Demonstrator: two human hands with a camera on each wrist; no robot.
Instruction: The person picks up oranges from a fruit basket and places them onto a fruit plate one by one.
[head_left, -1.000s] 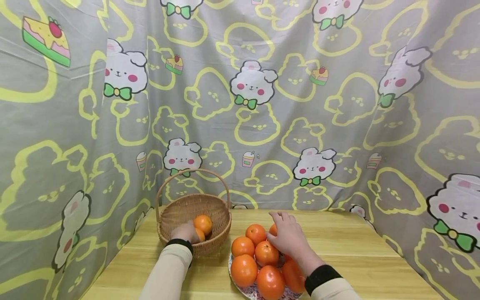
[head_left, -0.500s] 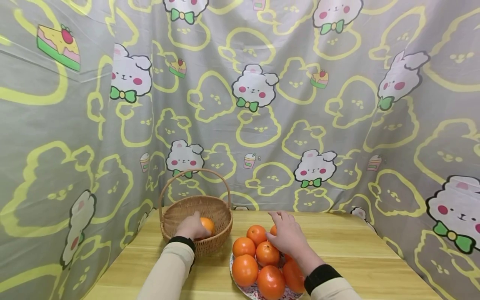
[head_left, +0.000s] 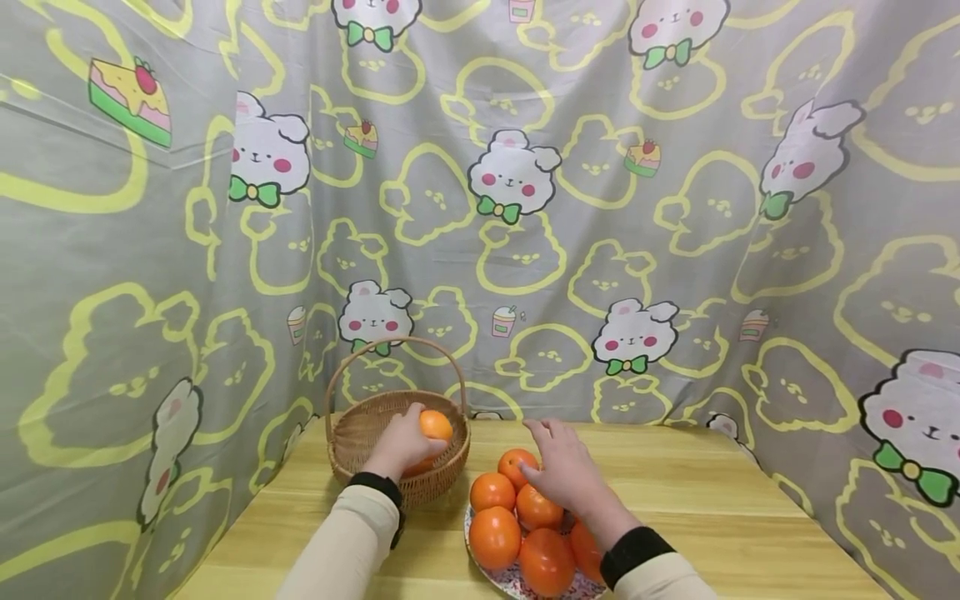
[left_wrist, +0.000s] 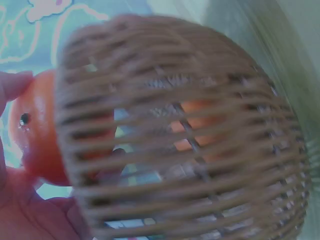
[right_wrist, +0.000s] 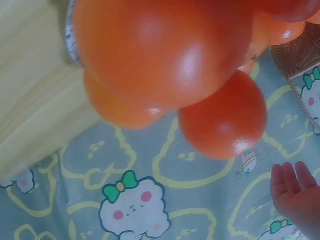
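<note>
My left hand (head_left: 401, 442) reaches over the wicker basket (head_left: 352, 437) and grips an orange (head_left: 437, 426) near the basket's right rim. In the left wrist view the thumb and fingers hold this orange (left_wrist: 36, 132) partly behind the wicker wall; another orange (left_wrist: 197, 125) shows through the gaps. My right hand (head_left: 568, 471) hovers above a patterned plate (head_left: 517, 582) heaped with several oranges (head_left: 495, 537). Its fingers are loosely spread and hold nothing. In the right wrist view the hand (right_wrist: 299, 195) appears at the lower right, apart from the fruit.
The basket's arched handle (head_left: 397, 340) rises above its bowl. A light wooden table (head_left: 675, 517) extends to the right of the plate. A grey curtain (head_left: 540, 275) with rabbit and yellow outline prints hangs behind and at both sides.
My left hand has lifted the orange up and to the right inside the basket. My right hand has stayed over the plate, shifting only slightly. The head view has turned a little left.
</note>
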